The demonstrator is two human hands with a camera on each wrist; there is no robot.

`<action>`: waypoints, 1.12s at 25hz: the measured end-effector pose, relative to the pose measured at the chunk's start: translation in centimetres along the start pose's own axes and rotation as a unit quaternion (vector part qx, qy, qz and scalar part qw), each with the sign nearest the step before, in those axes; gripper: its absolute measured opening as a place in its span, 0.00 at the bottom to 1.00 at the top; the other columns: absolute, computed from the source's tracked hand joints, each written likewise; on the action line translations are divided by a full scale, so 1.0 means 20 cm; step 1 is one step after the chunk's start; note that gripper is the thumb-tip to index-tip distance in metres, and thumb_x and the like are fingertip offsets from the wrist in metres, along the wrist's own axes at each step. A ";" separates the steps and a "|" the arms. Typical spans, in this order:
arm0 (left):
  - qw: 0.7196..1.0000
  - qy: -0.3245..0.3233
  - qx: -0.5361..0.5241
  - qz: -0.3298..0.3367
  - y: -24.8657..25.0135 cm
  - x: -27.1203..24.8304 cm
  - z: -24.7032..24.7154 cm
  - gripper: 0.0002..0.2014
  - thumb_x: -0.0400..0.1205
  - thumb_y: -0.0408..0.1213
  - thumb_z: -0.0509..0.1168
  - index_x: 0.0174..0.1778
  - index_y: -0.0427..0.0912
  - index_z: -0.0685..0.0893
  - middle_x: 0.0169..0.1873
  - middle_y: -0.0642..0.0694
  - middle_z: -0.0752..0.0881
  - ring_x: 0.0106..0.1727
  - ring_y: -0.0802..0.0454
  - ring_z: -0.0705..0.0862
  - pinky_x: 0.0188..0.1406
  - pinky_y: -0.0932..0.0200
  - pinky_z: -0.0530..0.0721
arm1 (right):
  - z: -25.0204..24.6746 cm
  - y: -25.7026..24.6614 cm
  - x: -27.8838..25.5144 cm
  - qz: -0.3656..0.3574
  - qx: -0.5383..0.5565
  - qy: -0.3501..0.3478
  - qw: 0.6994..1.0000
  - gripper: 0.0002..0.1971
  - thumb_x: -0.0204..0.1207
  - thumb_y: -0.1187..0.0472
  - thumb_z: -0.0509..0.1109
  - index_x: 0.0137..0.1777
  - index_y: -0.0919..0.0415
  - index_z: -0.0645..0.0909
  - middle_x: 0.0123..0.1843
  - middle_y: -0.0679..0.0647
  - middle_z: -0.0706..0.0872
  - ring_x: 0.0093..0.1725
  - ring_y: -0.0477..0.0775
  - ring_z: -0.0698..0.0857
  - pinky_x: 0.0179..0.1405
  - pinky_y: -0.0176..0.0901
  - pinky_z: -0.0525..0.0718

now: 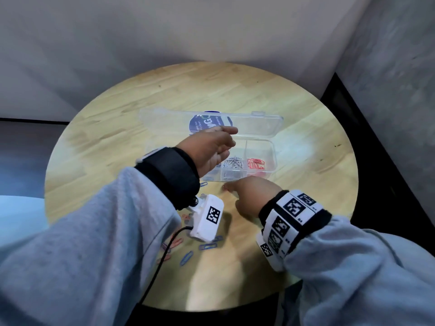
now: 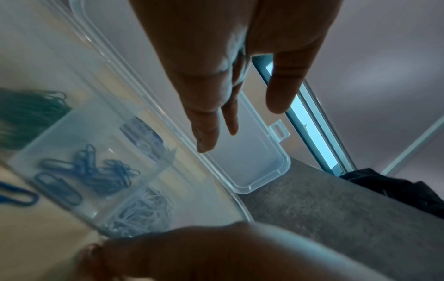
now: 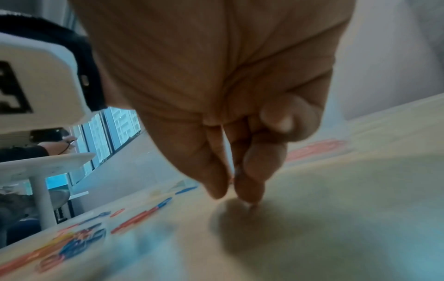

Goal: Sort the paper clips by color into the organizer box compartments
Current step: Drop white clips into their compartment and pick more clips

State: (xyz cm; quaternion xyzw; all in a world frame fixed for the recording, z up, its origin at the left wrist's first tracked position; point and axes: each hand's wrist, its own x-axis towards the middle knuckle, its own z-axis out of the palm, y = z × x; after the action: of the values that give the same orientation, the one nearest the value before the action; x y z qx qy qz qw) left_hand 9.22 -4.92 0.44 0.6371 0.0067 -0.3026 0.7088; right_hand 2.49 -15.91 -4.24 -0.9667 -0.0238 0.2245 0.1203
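A clear organizer box [image 1: 273, 158] lies open on the round wooden table [image 1: 310, 208], its lid [image 1: 259, 125] folded back. Its compartments hold red clips [image 1: 255, 164], silver clips [image 1: 233, 162], blue clips [image 2: 96, 171] and green clips [image 2: 28, 117]. My left hand [image 1: 231, 137] hovers over the box, fingers straight and empty; the left wrist view shows those fingers [image 2: 206, 133] spread above the lid. My right hand [image 1: 226, 187] is down at the table just before the box's front wall, thumb and forefinger [image 3: 216, 182] pinched together on a small red clip [image 1: 223, 188].
Loose blue clips [image 1: 207, 246] and pink or red clips [image 1: 175, 243] lie scattered on the table near its front left, partly under my left forearm. A black cable [image 1: 162, 262] trails from the left wrist camera. Grey walls close in behind and to the right.
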 end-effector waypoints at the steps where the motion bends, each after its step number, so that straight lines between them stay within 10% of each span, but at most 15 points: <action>1: 1.000 0.004 0.011 0.004 -0.01 0.00 0.00 0.13 0.81 0.23 0.55 0.51 0.44 0.80 0.41 0.47 0.77 0.46 0.58 0.77 0.49 0.68 0.76 | 0.01 0.00 0.01 0.007 -0.009 0.010 1.000 0.25 0.77 0.66 0.59 0.72 0.46 0.74 0.73 0.51 0.78 0.71 0.55 0.78 0.68 0.44 0.77; 7: 0.977 0.030 0.210 0.029 0.03 -0.10 -0.14 0.12 0.80 0.23 0.57 0.42 0.44 0.82 0.32 0.47 0.81 0.26 0.60 0.83 0.24 0.70 0.80 | 0.02 0.03 0.05 -0.002 -0.019 0.023 1.000 0.05 0.75 0.63 0.66 0.42 0.52 0.74 0.52 0.55 0.85 0.50 0.59 0.82 0.41 0.41 0.73; 16: 0.703 0.040 0.705 -0.088 -0.11 -0.21 -0.17 0.07 0.74 0.41 0.69 0.46 0.46 0.86 0.35 0.52 0.82 0.38 0.51 0.79 0.31 0.64 0.70 | -0.01 0.03 0.02 -0.012 -0.018 -0.049 0.999 0.04 0.71 0.62 0.68 0.36 0.59 0.83 0.37 0.55 0.85 0.38 0.56 0.83 0.36 0.38 0.79; 21: 0.684 0.050 0.712 -0.154 -0.19 -0.19 -0.15 0.17 0.72 0.54 0.71 0.37 0.42 0.84 0.36 0.45 0.83 0.40 0.47 0.80 0.24 0.62 0.66 | -0.13 0.11 -0.03 -0.016 0.152 -0.029 0.988 0.10 0.71 0.66 0.70 0.33 0.53 0.77 0.33 0.52 0.84 0.32 0.52 0.82 0.38 0.44 0.85; 28: 0.688 0.050 0.705 -0.166 -0.28 -0.12 -0.12 0.15 0.71 0.47 0.73 0.27 0.44 0.75 0.25 0.49 0.76 0.35 0.48 0.79 0.21 0.63 0.67 | 0.00 0.02 0.01 -0.035 0.040 -0.088 0.995 0.11 0.69 0.68 0.70 0.50 0.62 0.88 0.30 0.48 0.81 0.27 0.48 0.76 0.37 0.40 0.77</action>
State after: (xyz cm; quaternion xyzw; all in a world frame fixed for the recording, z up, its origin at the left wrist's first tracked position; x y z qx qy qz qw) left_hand 5.80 -1.73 -4.17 0.9517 -0.0674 -0.2993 -0.0118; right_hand 2.65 -16.36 -4.38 -0.9361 -0.0588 0.3056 0.1640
